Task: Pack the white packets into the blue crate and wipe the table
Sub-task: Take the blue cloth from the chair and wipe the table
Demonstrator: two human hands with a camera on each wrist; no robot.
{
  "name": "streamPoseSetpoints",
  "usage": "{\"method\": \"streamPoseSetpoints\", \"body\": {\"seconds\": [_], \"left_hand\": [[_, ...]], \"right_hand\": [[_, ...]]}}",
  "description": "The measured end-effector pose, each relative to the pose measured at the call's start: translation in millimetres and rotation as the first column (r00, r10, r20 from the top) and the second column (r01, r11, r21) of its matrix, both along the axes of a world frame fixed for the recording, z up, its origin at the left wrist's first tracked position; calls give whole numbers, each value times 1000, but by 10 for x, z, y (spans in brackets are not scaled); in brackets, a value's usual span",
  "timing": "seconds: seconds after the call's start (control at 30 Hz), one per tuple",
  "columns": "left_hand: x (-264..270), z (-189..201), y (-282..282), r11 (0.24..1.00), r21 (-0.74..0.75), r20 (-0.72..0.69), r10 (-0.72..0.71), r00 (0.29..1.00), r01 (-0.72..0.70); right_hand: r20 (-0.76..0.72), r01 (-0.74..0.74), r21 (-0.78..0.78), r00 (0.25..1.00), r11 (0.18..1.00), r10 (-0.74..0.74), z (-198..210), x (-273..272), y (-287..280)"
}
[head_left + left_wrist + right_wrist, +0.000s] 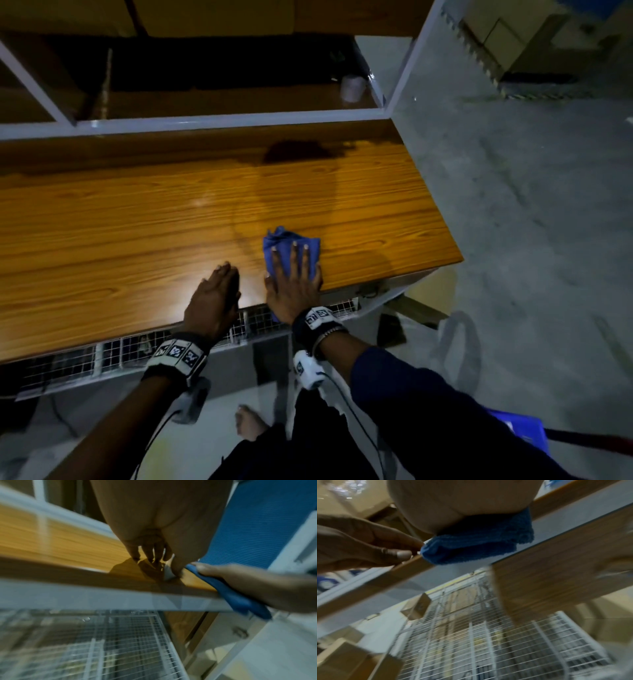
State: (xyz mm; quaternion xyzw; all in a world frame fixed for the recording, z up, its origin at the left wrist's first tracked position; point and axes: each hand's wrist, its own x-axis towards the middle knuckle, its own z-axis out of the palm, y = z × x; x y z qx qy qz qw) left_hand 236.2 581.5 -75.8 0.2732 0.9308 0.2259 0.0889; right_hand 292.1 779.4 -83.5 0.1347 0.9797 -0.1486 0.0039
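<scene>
Both hands work at the table's point(137, 222) near edge. Left hand point(214, 301) rests on the wood, fingers straight, holding nothing. Right hand point(294, 284) lies flat, fingers spread, pressing the blue cloth point(284, 240) just beside it (soft, light, likely best held under the palm). Cloth: folded, ribbed, overhanging the edge.

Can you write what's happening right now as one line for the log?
phase: wiping | right hand: flat on blue cloth | left hand: open on table edge
</scene>
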Motion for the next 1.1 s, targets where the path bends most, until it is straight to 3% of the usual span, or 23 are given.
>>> {"method": "streamPoseSetpoints", "body": {"seconds": [0.17,0.43,0.73,0.83,1.0,1.1], "left_hand": [[44,35,-503,978,-95,-107,176,978,-187],[17,21,-635,976,-149,-59,149,987,-157],[23,1,-658,975,-173,-39,137,990,-142],[24,27,-625,971,-200,-48,125,991,-132],[-3,37,-652,967,-234,-38,91,995,-98],[-34,45,-675,970,-229,-21,73,997,-76]], "right_hand": [[1,-109,7,994,994,109,-9,-41,-482],[-20,-282,51,959,958,283,-73,-7,-362],[-59,62,123,997,991,-55,-128,361,1028],[-9,138,116,990,983,-138,-92,449,1410],[-24,238,110,971,965,-237,-62,422,1218],[-4,164,141,986,976,-165,-88,372,815]]}}
